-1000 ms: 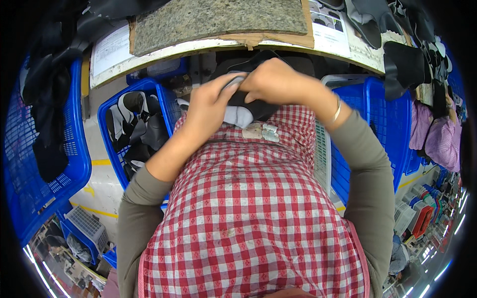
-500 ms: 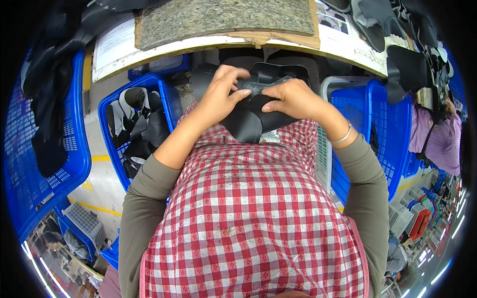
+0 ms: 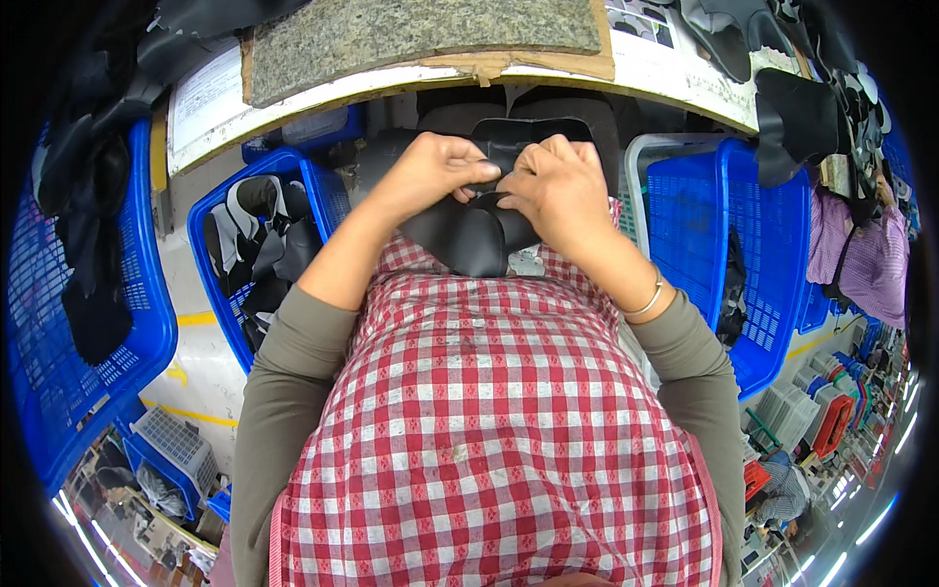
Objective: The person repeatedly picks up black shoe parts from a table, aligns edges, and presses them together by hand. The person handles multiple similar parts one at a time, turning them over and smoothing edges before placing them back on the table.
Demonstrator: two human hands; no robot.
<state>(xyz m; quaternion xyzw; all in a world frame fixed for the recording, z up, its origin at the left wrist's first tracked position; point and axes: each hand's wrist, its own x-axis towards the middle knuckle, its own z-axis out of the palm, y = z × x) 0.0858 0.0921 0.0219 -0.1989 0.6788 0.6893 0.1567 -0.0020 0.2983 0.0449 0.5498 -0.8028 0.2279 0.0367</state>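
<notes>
Since a moment ago both hands have risen from the lap toward the worktop (image 3: pixel 685 83) edge, and the black leather piece (image 3: pixel 469 240) now hangs opened out, where it was bunched against the apron; that suggests the folding or turning of its upper edge is under way rather than finished. The left hand (image 3: pixel 430 171) and the right hand (image 3: pixel 562 186) meet at twelve o'clock of the person's chest, fingers clenched on the top rim of the piece, pinching it between thumbs and forefingers. The piece sits just below the worktop edge, its lower lobe resting on the red checked apron (image 3: pixel 489 421). Counted: one leather piece in hand, two hands, one bracelet (image 3: pixel 646 301) on the right wrist. Three large blue crates show: one at nine o'clock (image 3: pixel 88 323), one at ten o'clock holding black and white cut parts (image 3: pixel 259 235), one at three o'clock (image 3: pixel 734 235). One grey felt mat (image 3: pixel 421 34) lies on the worktop at twelve o'clock, with more black cut pieces (image 3: pixel 792 117) heaped at two o'clock.
</notes>
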